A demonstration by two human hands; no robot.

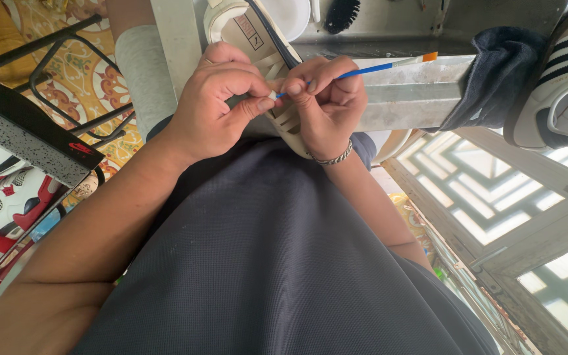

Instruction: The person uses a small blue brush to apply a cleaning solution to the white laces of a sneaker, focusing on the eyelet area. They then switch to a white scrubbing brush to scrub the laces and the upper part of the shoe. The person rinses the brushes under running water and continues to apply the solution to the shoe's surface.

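I note my left hand [221, 98] pinching the white sneaker [258, 39] steady between both hands, while my right hand [327, 98] grips a blue paintbrush [369, 68], tip at the sole edge.

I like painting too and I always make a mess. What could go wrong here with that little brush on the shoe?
The right hand holds the thin blue brush right against the left hand, so paint might smear onto the fingers. The cream shoe is only pinched in the air over the dark shirt, so it could wobble, spoiling the line or dripping on the cloth.
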